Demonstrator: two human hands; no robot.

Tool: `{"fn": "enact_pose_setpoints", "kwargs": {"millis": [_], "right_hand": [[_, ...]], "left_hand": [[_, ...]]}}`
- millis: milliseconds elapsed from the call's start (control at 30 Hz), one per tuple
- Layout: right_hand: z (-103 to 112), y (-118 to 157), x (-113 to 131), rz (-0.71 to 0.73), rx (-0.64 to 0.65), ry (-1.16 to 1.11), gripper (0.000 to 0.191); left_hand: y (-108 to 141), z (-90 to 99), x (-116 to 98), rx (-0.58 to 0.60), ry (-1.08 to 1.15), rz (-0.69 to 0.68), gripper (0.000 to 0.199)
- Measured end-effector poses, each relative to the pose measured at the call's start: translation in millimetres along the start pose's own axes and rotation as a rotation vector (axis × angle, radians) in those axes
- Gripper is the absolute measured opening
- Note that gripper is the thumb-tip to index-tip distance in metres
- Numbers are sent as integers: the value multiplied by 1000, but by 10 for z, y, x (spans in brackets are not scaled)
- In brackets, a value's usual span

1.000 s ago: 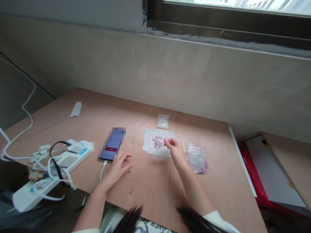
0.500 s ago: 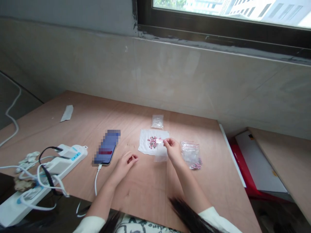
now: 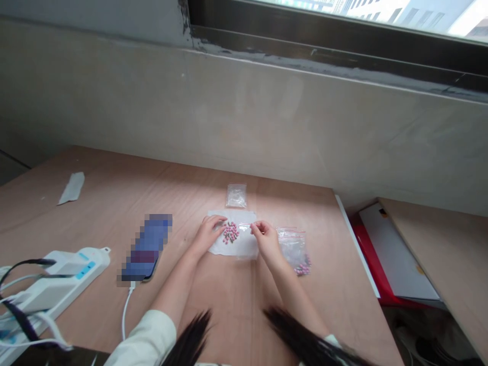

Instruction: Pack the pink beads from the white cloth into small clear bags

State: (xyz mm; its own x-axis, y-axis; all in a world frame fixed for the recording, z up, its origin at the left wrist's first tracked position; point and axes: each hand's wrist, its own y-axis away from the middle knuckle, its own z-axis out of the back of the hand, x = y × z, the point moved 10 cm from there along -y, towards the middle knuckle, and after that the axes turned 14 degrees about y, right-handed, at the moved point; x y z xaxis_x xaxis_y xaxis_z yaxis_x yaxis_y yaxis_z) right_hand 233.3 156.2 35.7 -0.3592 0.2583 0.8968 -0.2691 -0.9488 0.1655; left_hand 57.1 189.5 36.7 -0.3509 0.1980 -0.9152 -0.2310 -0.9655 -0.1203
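Left hand open and resting on white paper, fingertips just beside pink capsules heaped mid-sheet; right hand pinched, thumb to fingers, on small clear bag, just right of the heap. Red-sealed bag at the paper's right edge, capsules in its lower corner; clear packet just past the far edge. Open surface nearer the body and between paper and phone; power strip well left, near the surface's left edge.

left sleeve: cream-white | hair: long, black | left hand: bare | right hand: bare
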Motion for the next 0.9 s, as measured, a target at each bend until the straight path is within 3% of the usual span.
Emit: {"fn": "enact_pose_setpoints", "kwargs": {"millis": [67, 233, 367, 633, 767, 833, 900], "right_hand": [[-70, 35, 20, 23, 18, 13, 16], [-266, 148, 145, 93, 100, 4, 17], [-337, 176, 188, 98, 169, -96, 19], [-372, 131, 136, 4, 266, -240, 23], [-573, 203, 103, -11, 413, -268, 22], [-583, 108, 79, -5, 368, -234, 21], [-513, -107, 80, -5, 236, -180, 18]], "left_hand": [[64, 47, -85, -25, 16, 16, 18], [191, -58, -320, 145, 79, 84, 23], [199, 34, -364, 114, 90, 85, 20], [130, 138, -279, 29, 246, 155, 22], [66, 208, -168, -48, 409, 221, 26], [69, 293, -55, -116, 468, 231, 27], [126, 402, 124, -208, 490, 240, 33]]}}
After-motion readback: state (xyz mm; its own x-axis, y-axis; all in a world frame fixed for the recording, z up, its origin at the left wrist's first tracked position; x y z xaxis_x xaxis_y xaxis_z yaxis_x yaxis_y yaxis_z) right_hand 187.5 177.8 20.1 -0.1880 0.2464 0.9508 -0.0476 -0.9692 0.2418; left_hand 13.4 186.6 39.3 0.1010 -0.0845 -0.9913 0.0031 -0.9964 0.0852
